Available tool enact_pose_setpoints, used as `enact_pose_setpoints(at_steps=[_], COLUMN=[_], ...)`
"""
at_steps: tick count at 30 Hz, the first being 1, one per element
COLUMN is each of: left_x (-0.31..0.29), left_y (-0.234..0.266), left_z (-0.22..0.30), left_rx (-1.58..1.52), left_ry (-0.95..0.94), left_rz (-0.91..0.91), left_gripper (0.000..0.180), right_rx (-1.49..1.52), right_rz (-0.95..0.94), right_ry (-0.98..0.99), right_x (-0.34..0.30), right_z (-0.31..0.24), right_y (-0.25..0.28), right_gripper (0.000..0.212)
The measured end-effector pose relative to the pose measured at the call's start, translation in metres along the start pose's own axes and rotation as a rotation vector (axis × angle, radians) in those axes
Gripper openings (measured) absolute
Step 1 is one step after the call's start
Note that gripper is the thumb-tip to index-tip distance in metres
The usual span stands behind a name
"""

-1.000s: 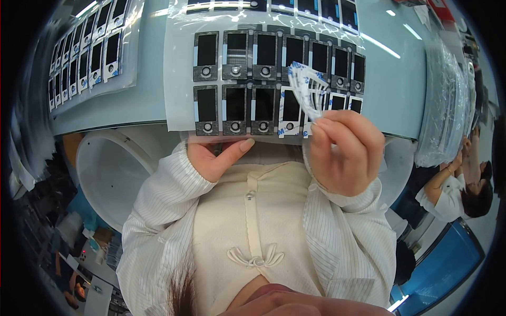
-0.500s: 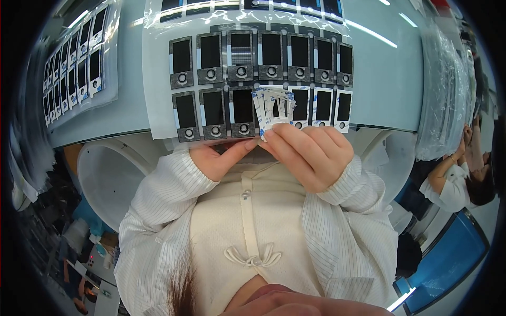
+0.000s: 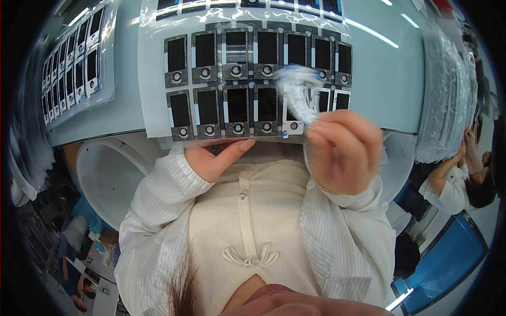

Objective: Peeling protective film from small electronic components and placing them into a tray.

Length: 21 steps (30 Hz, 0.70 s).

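A sheet of flat panels [image 3: 153, 105] lies at the table's near edge, in rows of black windows with dark speckled frames and a round ring at the bottom of each. My left hand [image 3: 213, 159] pinches the sheet's near edge, thumb on top and fingers hidden beneath. Over the right part of the near row, my right hand [image 3: 345, 150] is closed on a bunch of white frame-shaped backing papers [image 3: 301, 95] with blue marks, smeared by motion. Under and beside the bunch, the rightmost panels [image 3: 293, 127] of that row still show white frames.
Another panel sheet [image 3: 174, 10] under clear film lies at the far side. To the left is a further sheet of panels [image 3: 74, 73]. Clear plastic bags [image 3: 443, 95] are piled at the right. White round tubs [image 3: 108, 179] stand below the table edge. Another person [image 3: 456, 179] sits at the right.
My right hand has moved right with the backing papers, uncovering the middle panel of the near row, which now shows a dark frame. The sheet has shifted slightly left; my left hand stays at its edge.
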<state>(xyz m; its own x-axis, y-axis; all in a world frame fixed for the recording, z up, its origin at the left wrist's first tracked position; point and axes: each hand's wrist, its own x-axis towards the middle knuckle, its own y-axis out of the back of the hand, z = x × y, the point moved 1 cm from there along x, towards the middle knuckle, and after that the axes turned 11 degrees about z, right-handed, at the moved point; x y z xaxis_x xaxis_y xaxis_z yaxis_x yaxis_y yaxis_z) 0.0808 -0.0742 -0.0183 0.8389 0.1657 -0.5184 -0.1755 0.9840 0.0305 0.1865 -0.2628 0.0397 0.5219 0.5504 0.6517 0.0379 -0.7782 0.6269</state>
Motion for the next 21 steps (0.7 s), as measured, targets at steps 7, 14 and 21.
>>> enact_pose_setpoints(at_steps=[7,14,21], left_x=[0.0,0.009,0.013], left_y=[-0.006,-0.027,-0.028], left_z=[0.005,0.008,0.0], left_rx=[0.139,0.039,0.001], left_ry=[0.066,0.036,-0.009], left_rz=[-0.041,-0.112,-0.072], left_gripper=[0.029,0.026,0.023], right_rx=[-0.107,-0.154,-0.182], right_rz=[-0.151,-0.265,-0.262], right_ry=[0.262,0.202,0.211], right_x=[-0.019,-0.024,-0.015], right_z=[0.011,0.007,0.004], right_y=[0.011,0.008,0.008], right_gripper=[0.031,0.033,0.033])
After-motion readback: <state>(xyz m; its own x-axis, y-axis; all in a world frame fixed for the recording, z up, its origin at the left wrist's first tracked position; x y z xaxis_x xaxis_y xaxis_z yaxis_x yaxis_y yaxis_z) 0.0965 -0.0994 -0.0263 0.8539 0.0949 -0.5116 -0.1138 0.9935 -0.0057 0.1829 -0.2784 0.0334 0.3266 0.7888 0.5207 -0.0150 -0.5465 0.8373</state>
